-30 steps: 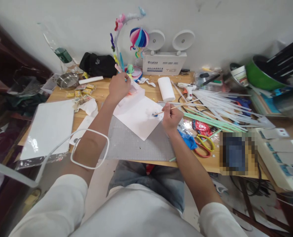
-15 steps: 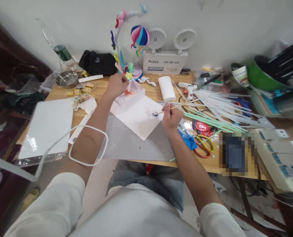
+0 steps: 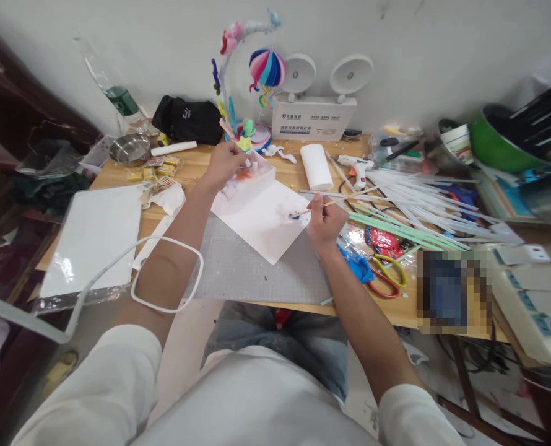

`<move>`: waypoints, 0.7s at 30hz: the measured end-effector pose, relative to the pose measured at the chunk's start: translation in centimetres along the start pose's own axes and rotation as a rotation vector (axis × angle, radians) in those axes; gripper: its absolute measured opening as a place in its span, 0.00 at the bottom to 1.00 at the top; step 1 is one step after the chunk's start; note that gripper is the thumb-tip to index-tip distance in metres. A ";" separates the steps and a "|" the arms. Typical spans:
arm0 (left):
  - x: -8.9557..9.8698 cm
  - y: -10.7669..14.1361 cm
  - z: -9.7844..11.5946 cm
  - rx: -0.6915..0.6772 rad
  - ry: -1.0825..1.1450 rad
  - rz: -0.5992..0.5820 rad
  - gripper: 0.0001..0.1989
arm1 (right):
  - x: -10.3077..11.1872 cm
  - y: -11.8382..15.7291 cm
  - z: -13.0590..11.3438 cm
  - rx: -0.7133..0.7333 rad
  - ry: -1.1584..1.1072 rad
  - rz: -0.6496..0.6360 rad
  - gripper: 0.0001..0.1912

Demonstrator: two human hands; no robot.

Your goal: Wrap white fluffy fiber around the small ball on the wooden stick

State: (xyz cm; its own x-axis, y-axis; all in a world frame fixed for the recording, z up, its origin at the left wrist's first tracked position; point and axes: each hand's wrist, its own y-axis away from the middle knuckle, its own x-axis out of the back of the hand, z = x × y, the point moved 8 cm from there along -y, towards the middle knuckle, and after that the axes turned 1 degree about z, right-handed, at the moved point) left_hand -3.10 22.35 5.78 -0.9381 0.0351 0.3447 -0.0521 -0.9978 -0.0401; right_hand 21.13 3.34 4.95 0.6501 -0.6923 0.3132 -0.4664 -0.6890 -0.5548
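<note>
Wall [image 3: 155, 37]: pale and plain; I logged a white twin-lamp unit [image 3: 315, 118] standing against it.
Table [image 3: 405, 310]: wooden, crowded along the back and right side, viewed from above through the head camera.
Mat [image 3: 252, 275]: grey, gridded, flat along the near edge of the table.
Sheet [image 3: 268, 217]: white, laid cornerwise over the mat, one corner toward the person; I noted a dark blue patch [image 3: 295, 216] near its right corner.
Open box [image 3: 267, 178]: pale, at the far end of the sheet, orange and whitish bits inside; I could not tell whether its base overlapped the sheet.
Left hand [image 3: 226, 166]: at the left side of the box, thumb and fingertips pinched together on a small white piece [image 3: 247, 162], too small for me to identify.
Right hand [image 3: 327, 226]: fingers curled closed round a thin wooden stick [image 3: 303, 213], beside the right corner of the sheet; tip at the blue patch, other end slanting back and rightward. Contact between tip and sheet I could not confirm.
Striped ball [image 3: 267, 68]: hung from a curved, decorated stand behind the box.
Right side: I recorded a white roll [image 3: 316, 167], glue gun [image 3: 358, 173], fanned white strips [image 3: 415, 198] and scissors [image 3: 389, 275].
Left side: metal bowl [image 3: 130, 148], black pouch [image 3: 189, 119].
</note>
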 end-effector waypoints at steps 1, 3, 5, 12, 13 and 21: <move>0.1 0.0 0.1 0.006 0.010 -0.008 0.09 | 0.0 0.0 0.1 -0.010 0.003 -0.006 0.28; 0.2 0.4 0.5 0.029 0.047 -0.013 0.09 | -0.1 0.1 0.4 -0.035 0.001 -0.024 0.29; 0.0 1.5 1.5 0.045 0.093 -0.039 0.07 | -0.1 0.0 0.5 -0.052 -0.039 -0.034 0.29; -5.1 8.8 4.6 0.047 0.243 -0.311 0.09 | -0.7 -0.5 0.1 -0.247 -0.576 -0.072 0.27; -6.1 9.7 4.4 0.055 0.267 -0.340 0.09 | -1.2 -0.4 -0.1 -0.271 -0.595 -0.135 0.24; -9.8 12.0 1.8 0.132 0.474 -0.369 0.11 | -3.0 0.7 0.0 -0.305 -0.357 -0.356 0.20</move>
State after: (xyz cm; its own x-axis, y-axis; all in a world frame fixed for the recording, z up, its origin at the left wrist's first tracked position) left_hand 6.13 9.89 3.64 -0.9181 0.3699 -0.1421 -0.3877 -0.9126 0.1295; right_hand 18.85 5.00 3.62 0.9353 -0.3284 0.1316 -0.2994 -0.9329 -0.2001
